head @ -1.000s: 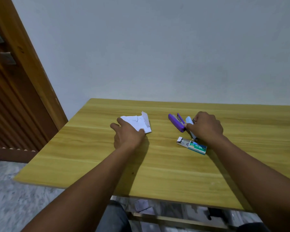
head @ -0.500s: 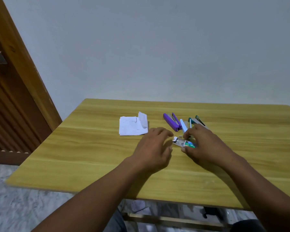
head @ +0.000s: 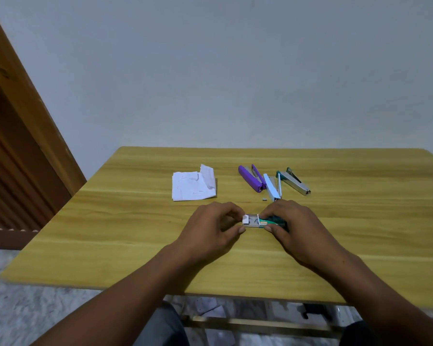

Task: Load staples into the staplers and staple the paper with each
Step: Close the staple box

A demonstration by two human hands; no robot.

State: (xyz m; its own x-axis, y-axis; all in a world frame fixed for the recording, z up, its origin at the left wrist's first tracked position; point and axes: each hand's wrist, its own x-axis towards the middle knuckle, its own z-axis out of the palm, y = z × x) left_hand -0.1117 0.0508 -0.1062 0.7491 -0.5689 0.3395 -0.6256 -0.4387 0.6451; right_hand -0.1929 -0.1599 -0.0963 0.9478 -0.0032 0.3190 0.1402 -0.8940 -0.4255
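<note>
A small green and white staple box (head: 258,222) is held just above the wooden table (head: 110,221) between both hands. My left hand (head: 210,231) pinches its white inner tray end, which sticks out to the left. My right hand (head: 298,228) grips the green sleeve. Three staplers lie open beyond the hands: a purple stapler (head: 251,178), a light blue stapler (head: 273,187) and a green and metal stapler (head: 295,181). A folded white paper (head: 193,186) lies to the left of them. A tiny grey piece, perhaps a bit of staples (head: 264,199), rests near the blue stapler.
A wooden door frame (head: 23,108) stands at the left, close to the table's corner. A plain wall runs behind the table. My knees and the table's metal frame (head: 248,323) show below the near edge.
My left hand left the paper and came to the staple box. My right hand let go of the staplers, picked up the box and brought it nearer to me. The view shifted left.
</note>
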